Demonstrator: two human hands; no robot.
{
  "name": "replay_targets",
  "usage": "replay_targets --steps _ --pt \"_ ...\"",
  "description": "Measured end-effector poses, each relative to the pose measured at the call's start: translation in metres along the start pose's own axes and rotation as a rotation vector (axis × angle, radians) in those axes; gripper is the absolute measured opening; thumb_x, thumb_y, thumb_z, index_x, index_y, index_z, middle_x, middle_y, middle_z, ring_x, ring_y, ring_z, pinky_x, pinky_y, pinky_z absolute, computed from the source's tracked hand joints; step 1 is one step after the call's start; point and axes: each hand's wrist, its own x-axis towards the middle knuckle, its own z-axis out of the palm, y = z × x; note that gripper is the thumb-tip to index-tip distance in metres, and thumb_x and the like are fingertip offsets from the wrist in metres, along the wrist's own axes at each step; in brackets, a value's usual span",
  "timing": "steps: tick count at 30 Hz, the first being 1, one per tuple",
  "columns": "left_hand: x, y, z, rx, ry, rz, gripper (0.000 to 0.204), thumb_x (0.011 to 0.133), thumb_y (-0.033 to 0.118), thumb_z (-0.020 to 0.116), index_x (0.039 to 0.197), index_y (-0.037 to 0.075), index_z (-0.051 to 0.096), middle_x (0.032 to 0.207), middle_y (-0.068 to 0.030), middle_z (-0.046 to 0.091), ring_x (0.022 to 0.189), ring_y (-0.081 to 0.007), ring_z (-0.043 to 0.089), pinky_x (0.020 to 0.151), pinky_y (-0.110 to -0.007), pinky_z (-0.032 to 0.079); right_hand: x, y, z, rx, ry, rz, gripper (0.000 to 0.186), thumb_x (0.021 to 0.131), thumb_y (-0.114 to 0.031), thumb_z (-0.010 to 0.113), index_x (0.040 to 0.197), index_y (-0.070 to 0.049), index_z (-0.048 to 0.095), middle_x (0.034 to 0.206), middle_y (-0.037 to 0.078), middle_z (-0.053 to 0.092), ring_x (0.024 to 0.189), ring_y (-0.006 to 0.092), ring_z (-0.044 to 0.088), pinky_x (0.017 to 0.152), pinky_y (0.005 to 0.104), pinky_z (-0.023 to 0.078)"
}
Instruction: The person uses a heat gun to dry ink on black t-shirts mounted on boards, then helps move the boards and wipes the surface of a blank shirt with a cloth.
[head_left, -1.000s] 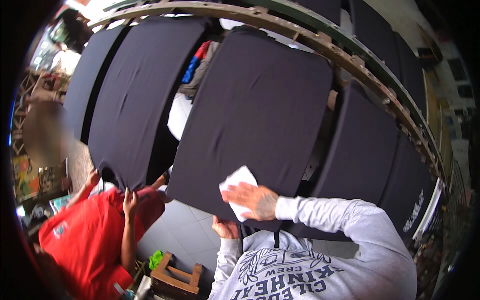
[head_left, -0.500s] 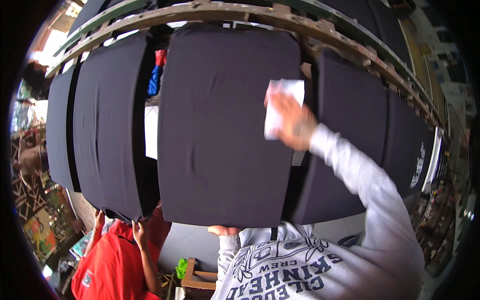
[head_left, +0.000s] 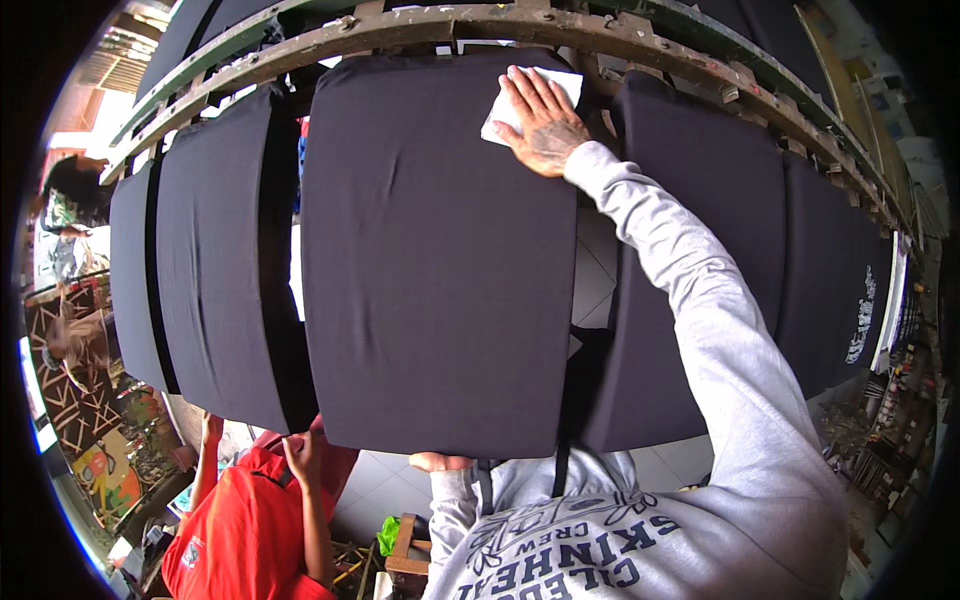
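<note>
My right hand lies spread flat on a folded white cloth or paper, pressing it on the top right of a board covered in smooth black fabric. The fabric has slight creases toward its upper left. My left hand is at the board's front edge, below it, with most of its fingers hidden under the edge.
More black-covered boards flank mine along a wooden and metal rail. A co-worker in red reaches to the left board's front edge. Another person is at the far left. A wooden stool stands below on floor tiles.
My right hand has slid the white piece up from the board's lower part to its top right corner. The view has turned, straightening the boards. My left hand stays at the front edge.
</note>
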Motion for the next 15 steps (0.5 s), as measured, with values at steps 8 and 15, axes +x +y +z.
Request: replay_targets --steps 8,15 --pt "-0.002 0.003 0.026 0.010 0.266 0.035 0.065 0.081 0.038 0.052 0.132 -0.002 0.057 0.129 -0.0222 0.063 0.117 -0.0386 0.062 0.100 -0.048 0.054 -0.043 -0.100 0.085 0.377 -0.153 -0.470 0.059 0.075 -0.023 0.072 0.130 -0.014 0.055 0.130 0.007 0.057 0.127 0.0273 0.057 0.110 0.0437 0.048" --pt "0.007 0.003 0.033 0.035 0.289 0.060 0.065 0.081 0.040 0.052 0.131 -0.002 0.057 0.129 -0.0226 0.063 0.117 -0.0387 0.062 0.100 -0.048 0.053 0.089 -0.049 0.082 0.022 0.243 -0.165 0.061 0.084 -0.030 0.066 0.139 -0.007 0.051 0.142 0.015 0.052 0.133 0.0315 0.050 0.107 0.0443 0.045"
